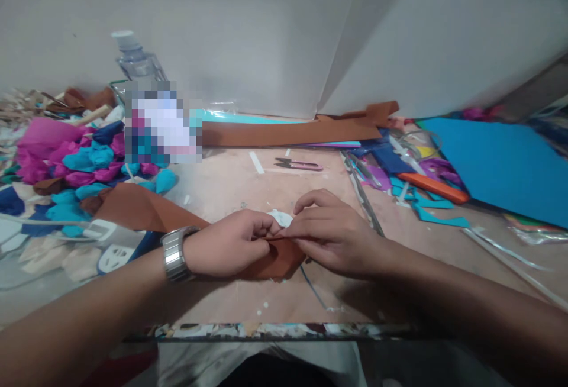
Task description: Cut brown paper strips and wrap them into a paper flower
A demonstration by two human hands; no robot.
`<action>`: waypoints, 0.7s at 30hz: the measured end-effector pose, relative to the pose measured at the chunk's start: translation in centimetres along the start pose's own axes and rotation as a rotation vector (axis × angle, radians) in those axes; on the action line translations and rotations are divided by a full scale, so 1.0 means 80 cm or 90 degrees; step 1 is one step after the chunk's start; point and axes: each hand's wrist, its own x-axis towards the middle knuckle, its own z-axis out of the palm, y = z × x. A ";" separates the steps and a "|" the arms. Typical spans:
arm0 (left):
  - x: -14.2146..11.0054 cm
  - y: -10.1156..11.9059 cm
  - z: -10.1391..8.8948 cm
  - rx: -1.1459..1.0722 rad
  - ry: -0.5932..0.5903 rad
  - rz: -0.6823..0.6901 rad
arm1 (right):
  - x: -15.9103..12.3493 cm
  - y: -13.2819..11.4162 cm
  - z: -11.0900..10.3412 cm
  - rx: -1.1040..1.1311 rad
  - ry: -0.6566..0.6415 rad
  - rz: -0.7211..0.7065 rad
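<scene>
Both hands meet at the middle of the table over a long brown strip (279,260), which looks like paper or thin foam. My left hand (233,242), with a metal watch on its wrist, has its fingers curled and the thumb pressed on the strip's upper edge. With thumb and fingertips, my right hand (331,233) pinches the same edge close beside it. The strip runs off to the left behind my left wrist. Just behind the fingertips lies a small white round piece (280,218), partly hidden by the hands.
Pink-handled thread snips (302,165) lie beyond the hands. Further back is a brown folded length (288,131). At left are bundled pink and blue pieces (53,144), a power strip (116,257) and a plastic bottle (139,58). An orange cutter (437,188) and blue sheet (510,162) lie right.
</scene>
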 end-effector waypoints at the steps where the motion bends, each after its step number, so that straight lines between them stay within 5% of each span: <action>1: 0.000 0.000 0.000 -0.009 -0.002 -0.001 | 0.000 0.000 0.000 -0.001 0.001 -0.006; 21: 0.001 0.000 0.001 -0.125 -0.041 -0.051 | 0.004 -0.003 -0.001 -0.002 0.022 -0.037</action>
